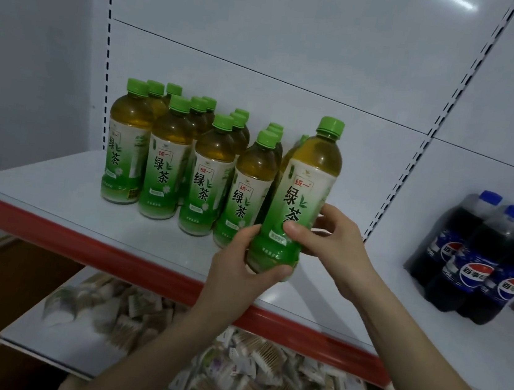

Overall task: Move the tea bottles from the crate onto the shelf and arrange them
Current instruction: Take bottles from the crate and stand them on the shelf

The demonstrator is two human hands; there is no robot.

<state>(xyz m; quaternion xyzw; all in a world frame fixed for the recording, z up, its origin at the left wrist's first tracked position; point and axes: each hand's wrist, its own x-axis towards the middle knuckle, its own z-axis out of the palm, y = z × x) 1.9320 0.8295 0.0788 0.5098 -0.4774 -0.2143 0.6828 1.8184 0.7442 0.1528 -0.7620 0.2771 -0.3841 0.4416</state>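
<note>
Both hands hold one green tea bottle (300, 197) with a green cap, tilted slightly, at the right end of the rows. My left hand (240, 267) wraps its base from below. My right hand (331, 236) grips its lower label from the right. Several matching green tea bottles (168, 164) stand upright in rows on the white shelf (55, 192), just left of the held one. Its base sits at or just above the shelf surface; I cannot tell which. The crate is not in view.
A shrink-wrapped pack of dark cola bottles (481, 258) with blue caps stands on the same shelf at the right. The shelf has a red front edge (82, 235). A lower shelf (227, 369) holds heaps of small packets. A white perforated back panel rises behind.
</note>
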